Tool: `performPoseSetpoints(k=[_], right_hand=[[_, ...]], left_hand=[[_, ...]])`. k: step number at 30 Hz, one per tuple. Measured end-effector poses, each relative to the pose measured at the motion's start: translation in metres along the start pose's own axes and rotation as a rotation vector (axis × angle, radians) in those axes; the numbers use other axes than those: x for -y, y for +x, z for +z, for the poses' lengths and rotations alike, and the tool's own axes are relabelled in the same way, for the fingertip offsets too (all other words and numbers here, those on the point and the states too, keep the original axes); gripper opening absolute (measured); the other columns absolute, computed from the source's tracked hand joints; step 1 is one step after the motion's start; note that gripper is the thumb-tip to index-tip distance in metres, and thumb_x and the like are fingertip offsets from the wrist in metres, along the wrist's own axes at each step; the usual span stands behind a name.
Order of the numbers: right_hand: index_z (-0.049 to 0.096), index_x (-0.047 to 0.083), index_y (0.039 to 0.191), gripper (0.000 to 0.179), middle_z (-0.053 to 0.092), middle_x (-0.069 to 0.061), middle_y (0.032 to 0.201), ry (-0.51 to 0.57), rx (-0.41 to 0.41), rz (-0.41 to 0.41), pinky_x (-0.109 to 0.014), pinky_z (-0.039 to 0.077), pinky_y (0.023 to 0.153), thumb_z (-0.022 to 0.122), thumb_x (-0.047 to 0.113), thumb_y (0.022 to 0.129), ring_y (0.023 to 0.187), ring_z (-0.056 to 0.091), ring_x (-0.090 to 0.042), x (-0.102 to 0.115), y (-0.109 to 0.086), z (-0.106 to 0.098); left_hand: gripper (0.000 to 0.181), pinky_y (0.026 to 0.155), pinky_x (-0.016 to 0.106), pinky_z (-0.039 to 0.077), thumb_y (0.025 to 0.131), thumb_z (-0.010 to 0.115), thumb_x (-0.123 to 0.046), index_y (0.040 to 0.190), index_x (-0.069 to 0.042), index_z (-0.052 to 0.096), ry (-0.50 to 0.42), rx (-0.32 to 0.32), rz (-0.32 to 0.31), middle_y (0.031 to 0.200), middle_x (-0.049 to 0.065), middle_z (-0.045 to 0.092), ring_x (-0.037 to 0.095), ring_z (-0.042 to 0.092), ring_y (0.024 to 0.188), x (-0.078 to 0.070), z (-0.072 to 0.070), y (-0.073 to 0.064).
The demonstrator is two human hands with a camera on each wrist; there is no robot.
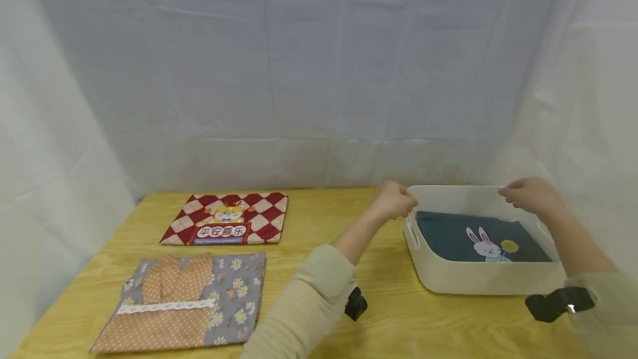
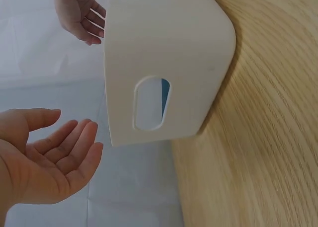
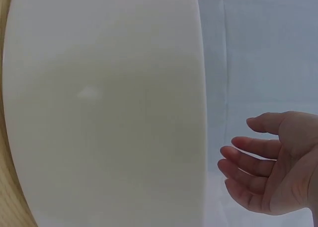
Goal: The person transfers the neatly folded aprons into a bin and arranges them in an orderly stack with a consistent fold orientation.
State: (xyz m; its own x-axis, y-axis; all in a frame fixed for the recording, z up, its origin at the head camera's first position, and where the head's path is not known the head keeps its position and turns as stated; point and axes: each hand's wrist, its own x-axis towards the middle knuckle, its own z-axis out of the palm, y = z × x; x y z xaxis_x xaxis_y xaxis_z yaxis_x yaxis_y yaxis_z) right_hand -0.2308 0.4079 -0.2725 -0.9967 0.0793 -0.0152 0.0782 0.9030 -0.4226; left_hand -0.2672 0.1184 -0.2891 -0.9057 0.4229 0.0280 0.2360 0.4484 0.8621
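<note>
A white plastic bin [image 1: 490,278] with oval handle holes stands at the right of the table. Inside it lies a folded dark teal cloth [image 1: 448,237] printed with a white rabbit. My left hand [image 1: 394,201] is above the bin's left rim; in the left wrist view that hand [image 2: 54,160] is apart from the bin wall [image 2: 198,63], fingers loosely bent, nothing held. Over the bin's back right hovers my right hand [image 1: 535,195]. The right wrist view shows the right hand [image 3: 273,165] with relaxed fingers and nothing in it, beside the bin wall [image 3: 109,137].
At the table's left back lies a red-and-cream checked cloth [image 1: 266,218] with a cartoon animal and lettering. In front of it is a grey daisy-print cloth [image 1: 236,292] with an orange dotted pocket. White sheeting [image 1: 309,71] hangs behind the wooden table [image 1: 389,314] and at both sides.
</note>
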Motion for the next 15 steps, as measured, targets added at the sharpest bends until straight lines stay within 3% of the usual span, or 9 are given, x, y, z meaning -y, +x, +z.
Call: performPoseSetpoints(k=[2,3,7,9,15], right_hand=[[0.048,-0.022,0.114,0.052,0.058,-0.033,0.099,-0.028,-0.017,-0.014,-0.054,0.046,0.072,0.045,0.026,0.095,0.092,0.054,-0.048,0.008,0.0,0.003],[0.049,-0.022,0.113,0.052,0.058,-0.032,0.099,-0.043,-0.023,-0.023,-0.054,0.046,0.072,0.045,0.027,0.096,0.092,0.054,-0.047,0.011,0.0,0.004],[0.048,-0.021,0.116,0.059,0.054,-0.036,0.109,-0.108,-0.047,-0.033,-0.058,0.044,0.078,0.043,0.035,0.096,0.098,0.049,-0.051,0.023,0.0,0.01],[0.048,-0.02,0.118,0.064,0.05,-0.037,0.115,-0.125,-0.054,-0.042,-0.059,0.042,0.08,0.041,0.04,0.096,0.102,0.047,-0.053,0.027,0.0,0.013],[0.051,-0.017,0.118,0.064,0.051,-0.036,0.117,-0.145,-0.093,-0.112,-0.059,0.043,0.079,0.04,0.043,0.097,0.102,0.049,-0.052,0.042,0.002,0.022]], left_hand=[[0.015,0.046,0.017,0.04,0.086,0.061,-0.009,0.081,0.001,0.071,0.092,-0.012,0.04,0.071,0.008,0.067,0.016,0.062,0.062,0.002,-0.005,-0.001],[0.02,0.044,0.016,0.037,0.086,0.061,-0.012,0.072,0.0,0.069,0.14,-0.019,0.057,0.064,0.005,0.064,0.013,0.059,0.056,0.003,-0.007,-0.001],[0.044,0.038,0.017,0.025,0.088,0.061,-0.021,0.047,-0.009,0.049,0.258,-0.042,0.084,0.043,-0.005,0.042,0.005,0.032,0.038,0.01,-0.018,-0.003],[0.052,0.037,0.019,0.019,0.089,0.06,-0.023,0.045,-0.014,0.035,0.27,-0.04,0.073,0.041,-0.007,0.027,0.006,0.022,0.037,0.014,-0.024,-0.005],[0.052,0.038,0.02,0.018,0.092,0.057,-0.024,0.046,-0.014,0.034,0.251,-0.019,0.064,0.042,-0.006,0.026,0.006,0.019,0.038,0.026,-0.043,-0.008]])
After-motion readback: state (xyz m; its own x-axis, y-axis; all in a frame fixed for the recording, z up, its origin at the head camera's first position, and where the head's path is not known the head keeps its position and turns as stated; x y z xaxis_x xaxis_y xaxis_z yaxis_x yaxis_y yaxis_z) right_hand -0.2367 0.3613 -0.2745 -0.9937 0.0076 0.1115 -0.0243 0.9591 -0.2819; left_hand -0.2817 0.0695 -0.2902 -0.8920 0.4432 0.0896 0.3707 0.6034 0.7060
